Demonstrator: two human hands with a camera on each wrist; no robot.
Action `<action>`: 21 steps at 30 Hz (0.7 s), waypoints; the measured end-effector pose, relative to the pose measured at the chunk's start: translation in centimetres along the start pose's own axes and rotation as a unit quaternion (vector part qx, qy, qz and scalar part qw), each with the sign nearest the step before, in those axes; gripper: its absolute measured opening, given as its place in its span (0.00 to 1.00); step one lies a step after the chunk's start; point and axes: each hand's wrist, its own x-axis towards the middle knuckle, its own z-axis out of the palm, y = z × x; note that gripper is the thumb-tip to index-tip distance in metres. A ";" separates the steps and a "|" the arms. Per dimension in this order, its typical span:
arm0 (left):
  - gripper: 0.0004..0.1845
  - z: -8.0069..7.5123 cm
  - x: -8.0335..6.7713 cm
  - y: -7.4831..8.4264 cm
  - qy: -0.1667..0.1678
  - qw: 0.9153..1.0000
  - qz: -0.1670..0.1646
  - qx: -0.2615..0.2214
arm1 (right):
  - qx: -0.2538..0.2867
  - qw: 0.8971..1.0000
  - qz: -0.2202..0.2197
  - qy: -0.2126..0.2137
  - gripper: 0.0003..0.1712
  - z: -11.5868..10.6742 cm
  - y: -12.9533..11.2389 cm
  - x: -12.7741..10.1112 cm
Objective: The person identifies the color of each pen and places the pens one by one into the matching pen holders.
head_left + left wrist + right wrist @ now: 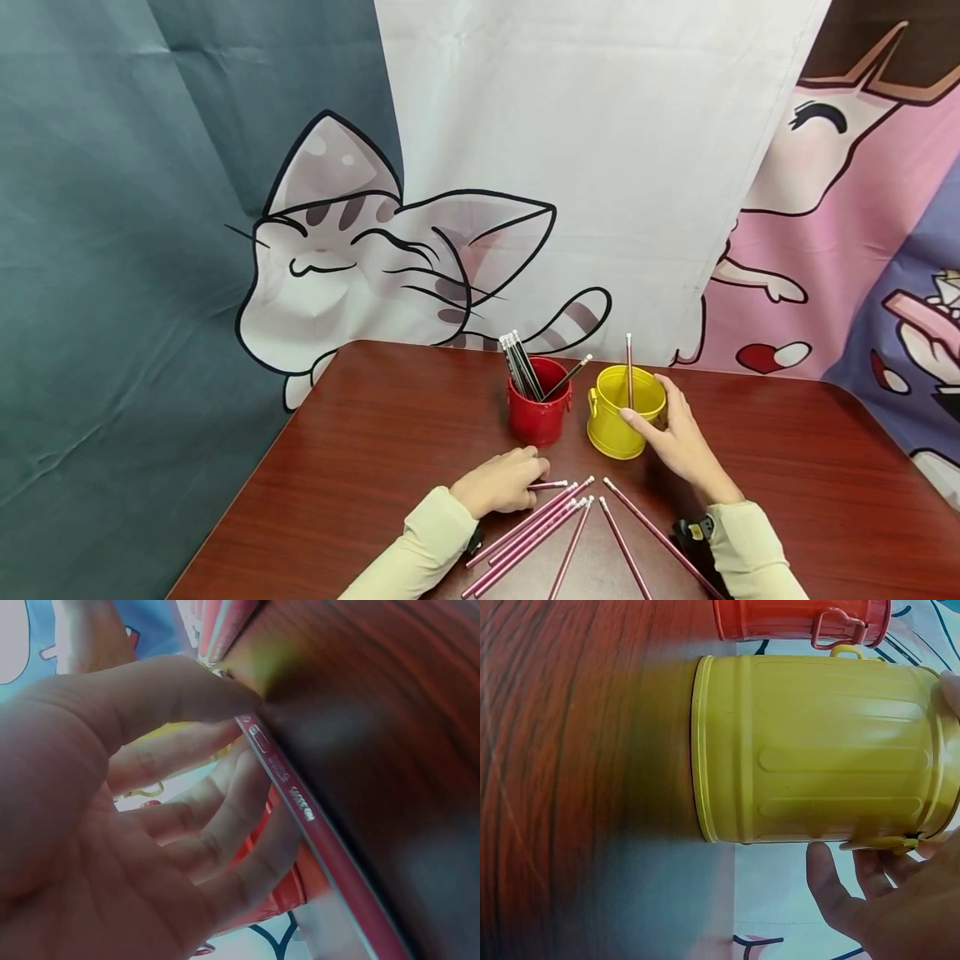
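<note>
My left hand (502, 483) is low over the table, just in front of the red bucket (536, 425). Its thumb and fingertips pinch a dark pink pencil (300, 799), whose white eraser end points right in the head view. My right hand (684, 440) holds the yellow bucket (615, 437) by its right side, thumb at the near rim and fingers around the side by a handle. One pink pencil (629, 367) stands upright in the yellow bucket. Several black pencils (517, 367) with white erasers lean in the red bucket.
Several loose pink pencils (525, 542) lie fanned out on the brown table (315, 483) between the forearms, eraser ends toward the buckets. Farther right lies another pink pencil (652, 527), near the right wrist. A printed cloth (480, 125) with cartoon figures hangs behind the table's back edge.
</note>
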 end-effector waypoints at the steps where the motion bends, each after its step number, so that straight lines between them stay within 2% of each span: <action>1: 0.09 0.0 0.1 0.0 0.002 1.000 0.002 0.001 | 0.000 1.000 0.000 0.001 0.47 0.0 0.0 0.0; 12: 0.07 0.3 0.5 0.2 0.022 0.999 0.030 0.020 | 0.001 1.000 0.003 -0.003 0.48 -0.1 -0.1 0.1; 21: 0.08 0.3 0.4 0.3 0.031 0.997 0.031 0.064 | 0.005 1.000 -0.003 -0.011 0.48 -0.1 -0.1 0.0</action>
